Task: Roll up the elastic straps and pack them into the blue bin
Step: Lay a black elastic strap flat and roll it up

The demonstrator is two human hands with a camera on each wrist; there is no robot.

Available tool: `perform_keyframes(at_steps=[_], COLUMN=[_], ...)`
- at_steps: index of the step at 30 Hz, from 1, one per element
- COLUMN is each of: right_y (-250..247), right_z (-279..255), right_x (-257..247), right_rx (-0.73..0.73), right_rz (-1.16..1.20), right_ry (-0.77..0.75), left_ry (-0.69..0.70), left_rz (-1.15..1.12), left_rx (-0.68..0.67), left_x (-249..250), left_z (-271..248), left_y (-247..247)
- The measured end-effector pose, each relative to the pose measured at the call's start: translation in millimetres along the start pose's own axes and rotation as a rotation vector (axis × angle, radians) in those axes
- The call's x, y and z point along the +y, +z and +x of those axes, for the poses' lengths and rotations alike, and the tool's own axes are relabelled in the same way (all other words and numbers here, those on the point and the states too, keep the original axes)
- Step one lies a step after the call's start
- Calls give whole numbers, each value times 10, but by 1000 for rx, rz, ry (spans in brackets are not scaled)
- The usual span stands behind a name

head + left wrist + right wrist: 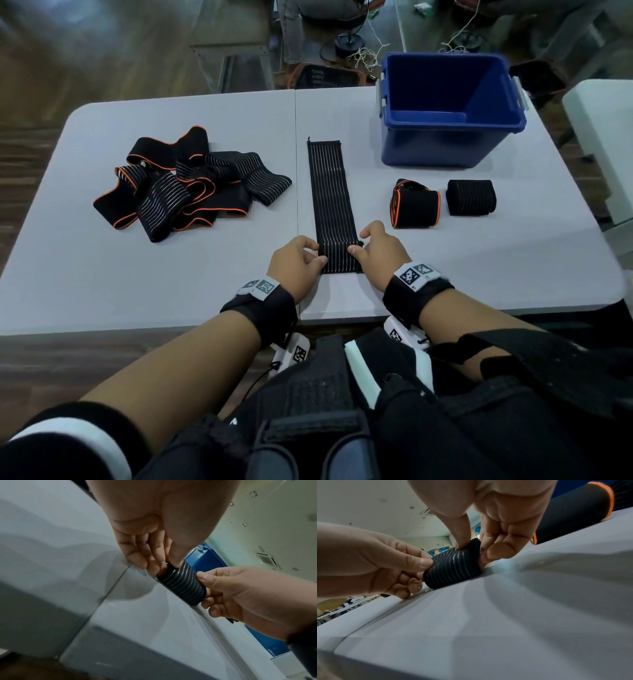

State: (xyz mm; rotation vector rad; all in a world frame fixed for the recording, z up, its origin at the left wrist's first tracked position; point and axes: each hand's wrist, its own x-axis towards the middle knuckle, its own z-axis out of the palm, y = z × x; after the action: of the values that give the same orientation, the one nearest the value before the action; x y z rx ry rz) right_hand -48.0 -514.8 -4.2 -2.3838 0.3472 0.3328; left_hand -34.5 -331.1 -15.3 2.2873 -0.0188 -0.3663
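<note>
A black strap with thin white stripes point(330, 192) lies flat along the middle of the grey table point(171, 281), its near end curled into a small roll point(184, 584) point(453, 568). My left hand point(301, 260) pinches the roll's left end and my right hand point(371, 248) pinches its right end. Two finished rolls lie to the right: one with orange edging point(414, 208) and a striped black one point(471, 198). A heap of loose straps point(185, 185) lies at the left. The blue bin point(448, 137) stands open at the far right and looks empty.
The table's seam point(296, 205) runs just left of the flat strap. A white surface point(606, 137) stands past the table's right edge. On the floor beyond the far edge are chair legs and cables point(363, 54).
</note>
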Motion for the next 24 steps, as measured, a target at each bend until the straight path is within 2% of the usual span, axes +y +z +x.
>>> perform_keyframes(at_steps=[5, 11, 16, 20, 24], right_y=[57, 94, 62, 26, 18], right_z=[-3, -85, -136, -126, -88], right_x=[-14, 16, 108, 178, 161], right_rx=[-11, -81, -133, -134, -141], right_rz=[-21, -91, -295, -223, -112], right_ry=[-5, -66, -169, -141, -94], left_ry=[-8, 76, 150, 184, 140], left_rz=[-39, 104, 234, 277, 219], left_rx=[-1, -22, -68, -143, -110], left_x=[-24, -83, -174, -188, -157], left_z=[-53, -63, -78, -71, -31], left_y=[-25, -34, -50, -72, -63])
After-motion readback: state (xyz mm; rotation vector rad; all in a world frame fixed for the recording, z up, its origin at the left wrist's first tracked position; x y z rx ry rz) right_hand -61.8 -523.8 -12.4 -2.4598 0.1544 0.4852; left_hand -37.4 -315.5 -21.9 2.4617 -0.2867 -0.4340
